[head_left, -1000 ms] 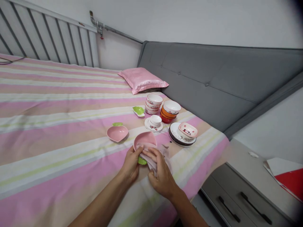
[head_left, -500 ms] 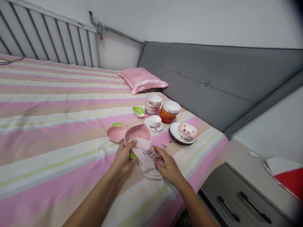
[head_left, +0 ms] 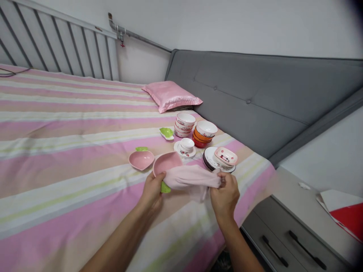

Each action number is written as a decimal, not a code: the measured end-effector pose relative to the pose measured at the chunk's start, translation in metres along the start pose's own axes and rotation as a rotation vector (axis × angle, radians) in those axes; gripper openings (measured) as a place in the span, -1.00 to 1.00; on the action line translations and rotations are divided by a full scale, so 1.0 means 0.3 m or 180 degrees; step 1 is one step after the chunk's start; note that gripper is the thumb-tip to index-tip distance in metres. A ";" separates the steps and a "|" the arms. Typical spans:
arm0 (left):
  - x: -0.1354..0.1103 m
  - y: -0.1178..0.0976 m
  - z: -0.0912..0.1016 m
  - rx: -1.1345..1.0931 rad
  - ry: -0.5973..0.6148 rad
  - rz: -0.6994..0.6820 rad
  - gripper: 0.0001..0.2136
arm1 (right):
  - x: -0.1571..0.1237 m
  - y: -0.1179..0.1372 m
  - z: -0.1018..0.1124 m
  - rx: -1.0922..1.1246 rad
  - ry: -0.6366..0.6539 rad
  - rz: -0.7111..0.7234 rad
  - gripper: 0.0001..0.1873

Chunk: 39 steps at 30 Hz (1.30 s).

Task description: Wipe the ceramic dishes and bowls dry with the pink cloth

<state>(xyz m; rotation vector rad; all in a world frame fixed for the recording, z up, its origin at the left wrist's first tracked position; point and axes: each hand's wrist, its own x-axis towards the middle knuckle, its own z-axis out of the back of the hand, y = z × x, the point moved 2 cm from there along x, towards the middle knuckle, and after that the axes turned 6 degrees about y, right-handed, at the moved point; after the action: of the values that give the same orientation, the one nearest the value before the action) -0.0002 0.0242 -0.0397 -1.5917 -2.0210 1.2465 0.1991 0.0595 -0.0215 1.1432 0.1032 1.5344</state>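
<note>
My left hand (head_left: pixel 154 189) grips a pink strawberry-shaped bowl (head_left: pixel 166 162) by its near edge, beside its green leaf-shaped end. A pale pink cloth (head_left: pixel 193 177) lies partly over the bowl and hides its right side. Out to the right, my right hand (head_left: pixel 226 192) is closed on the other end of the cloth, which is stretched between both hands. Just left of the held bowl, a second pink bowl (head_left: pixel 141 160) with a green leaf rests on the striped bedspread (head_left: pixel 85 181).
Behind stand stacked white bowls (head_left: pixel 185 124), orange and red bowls (head_left: pixel 202 136), small white dishes (head_left: pixel 185 147), a green leaf dish (head_left: pixel 166 133) and plates (head_left: pixel 211 160) topped by a pink dish (head_left: pixel 226 155). A pink pillow (head_left: pixel 171 96) lies by the grey headboard (head_left: pixel 255 90); a nightstand (head_left: pixel 300 204) is right.
My right hand has moved right and drawn the bunched cloth out sideways from the bowl. The held bowl has tilted and shifted slightly; my left hand keeps its grip.
</note>
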 end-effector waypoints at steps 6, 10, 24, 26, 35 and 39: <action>-0.036 0.128 -0.032 0.0074 0.0068 0.0351 -0.86 | 0.018 -0.076 -0.068 0.0251 0.0621 0.0311 -0.33; -0.020 0.139 -0.013 0.0161 -0.0086 0.0226 -0.88 | 0.007 -0.101 -0.073 0.0120 0.0785 0.0142 -0.44; -0.045 0.108 -0.044 0.0371 0.0271 -0.0135 -0.76 | -0.008 -0.055 -0.056 0.0206 0.1951 0.0547 -0.77; -0.044 0.111 -0.040 0.0470 0.0240 -0.0123 -0.77 | -0.002 -0.054 -0.040 0.0141 0.1645 0.0417 -0.75; -0.091 0.141 -0.063 0.0674 0.0558 0.0332 -0.92 | 0.004 -0.016 -0.007 0.0472 0.0516 0.0218 -0.74; -0.122 0.158 -0.080 0.0526 0.0658 0.0683 -0.95 | 0.003 -0.017 -0.016 0.1029 0.0603 -0.0224 -0.65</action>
<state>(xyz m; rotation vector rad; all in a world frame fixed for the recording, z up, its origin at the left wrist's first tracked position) 0.0598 0.0032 -0.0515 -1.8094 -1.6148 1.2270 0.1995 0.0644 -0.0265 1.2270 0.5300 1.5975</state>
